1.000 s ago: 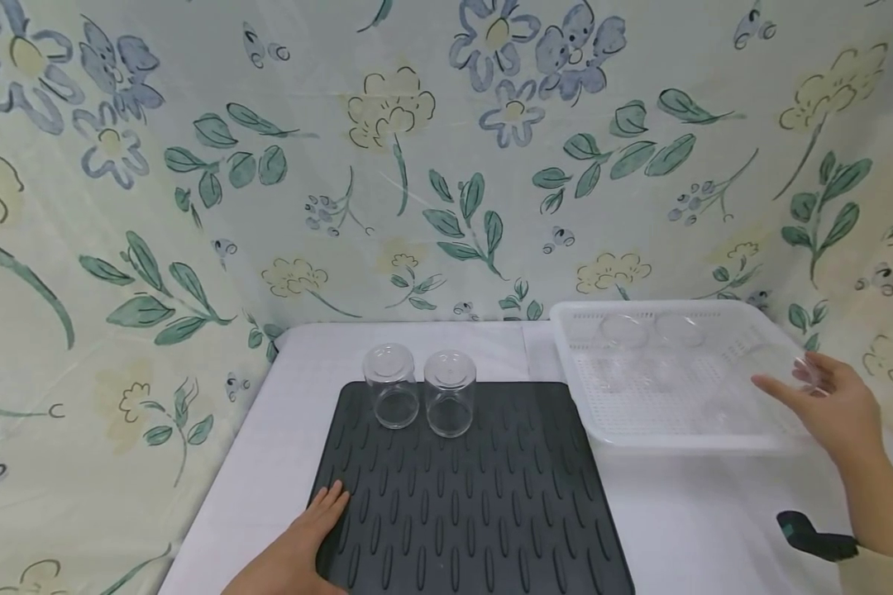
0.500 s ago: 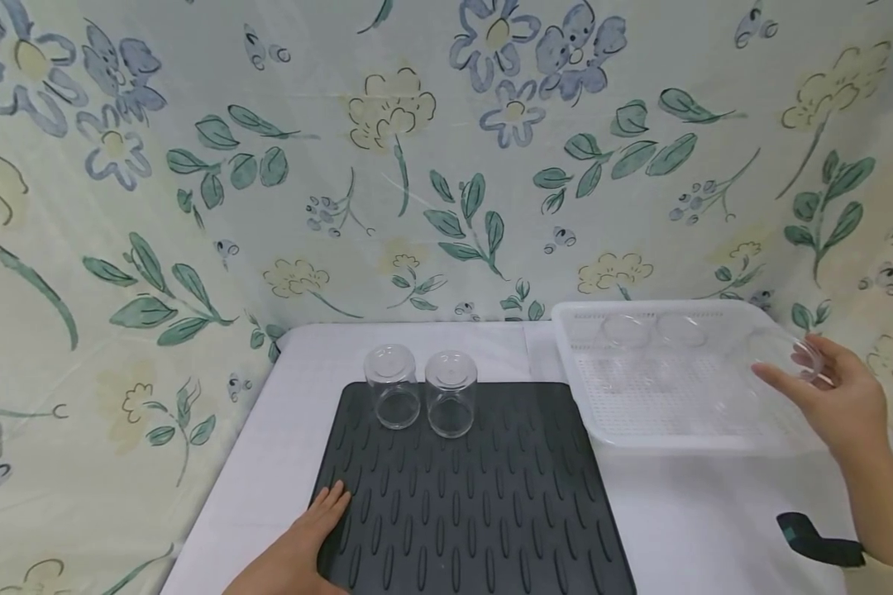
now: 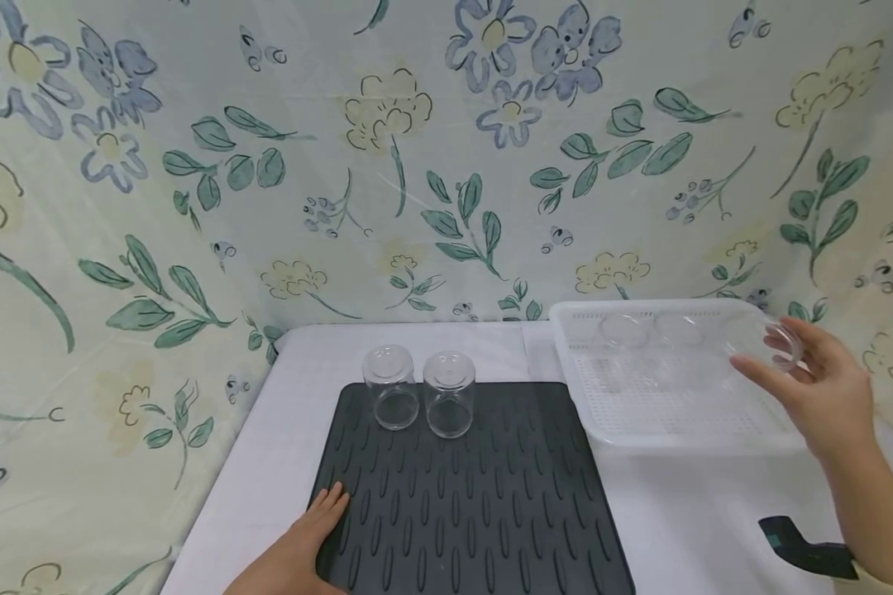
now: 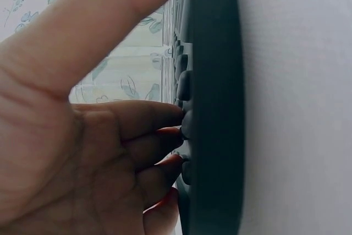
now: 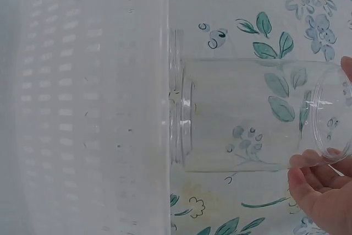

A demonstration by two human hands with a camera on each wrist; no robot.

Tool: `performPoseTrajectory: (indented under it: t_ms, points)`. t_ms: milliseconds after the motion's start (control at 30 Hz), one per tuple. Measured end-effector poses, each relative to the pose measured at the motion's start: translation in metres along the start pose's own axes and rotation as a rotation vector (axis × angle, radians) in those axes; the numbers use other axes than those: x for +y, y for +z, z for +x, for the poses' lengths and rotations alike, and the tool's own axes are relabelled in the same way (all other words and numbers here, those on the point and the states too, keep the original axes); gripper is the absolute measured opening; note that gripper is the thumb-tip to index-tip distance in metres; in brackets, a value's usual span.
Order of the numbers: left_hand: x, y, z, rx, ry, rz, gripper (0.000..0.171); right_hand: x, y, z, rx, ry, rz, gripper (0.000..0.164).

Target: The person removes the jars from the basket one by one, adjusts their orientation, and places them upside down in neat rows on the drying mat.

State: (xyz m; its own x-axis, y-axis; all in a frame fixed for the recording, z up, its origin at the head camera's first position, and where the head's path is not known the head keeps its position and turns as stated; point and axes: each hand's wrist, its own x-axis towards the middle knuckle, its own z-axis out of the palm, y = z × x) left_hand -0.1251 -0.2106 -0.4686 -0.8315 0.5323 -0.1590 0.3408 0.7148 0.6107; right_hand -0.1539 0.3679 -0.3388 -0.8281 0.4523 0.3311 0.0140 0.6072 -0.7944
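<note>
A clear glass jar (image 3: pixel 762 337) is in my right hand (image 3: pixel 826 388), over the right part of a white plastic basket (image 3: pixel 685 446). In the right wrist view, the thumb and fingers (image 5: pixel 324 185) grip the jar (image 5: pixel 242 116) around one end, and its other end is by the basket wall (image 5: pixel 137 103). My left hand (image 3: pixel 305 537) rests at the left edge of a black ridged mat (image 3: pixel 476 496). Its fingertips touch the ridges in the left wrist view. Two similar jars stand side by side at the mat's back left, one (image 3: pixel 391 387) left of the other (image 3: pixel 450 395).
Inside the basket, two more clear jars stand at the back, the left one (image 3: pixel 624 332) beside the right one (image 3: pixel 680 330). A white cloth (image 3: pixel 685 529) covers the table. Behind it hangs a floral curtain (image 3: pixel 446 165).
My right hand has risen and shifted slightly left with the jar, which shows higher above the basket. The left hand, the mat and the jars on it keep their places.
</note>
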Motion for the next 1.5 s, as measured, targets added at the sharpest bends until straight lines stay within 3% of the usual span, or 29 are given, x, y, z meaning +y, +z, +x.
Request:
performPoseTrajectory:
  t_ms: [533,733,1033,1500]
  points:
    - [0.001,-0.001,0.0,-0.007,0.004,-0.028,0.117,-0.026,0.01,-0.022,-0.162,-0.18,0.158,0.076]
    - [0.002,-0.001,0.0,-0.011,-0.014,-0.054,0.117,-0.036,0.021,-0.029,-0.192,-0.25,0.18,0.076]
    - [0.002,-0.001,-0.001,-0.006,-0.005,-0.022,0.118,-0.05,0.037,-0.043,-0.244,-0.333,0.232,0.078]
    - [0.002,-0.001,-0.001,-0.001,0.001,-0.02,0.118,-0.072,0.066,-0.067,-0.375,-0.43,0.292,0.074]
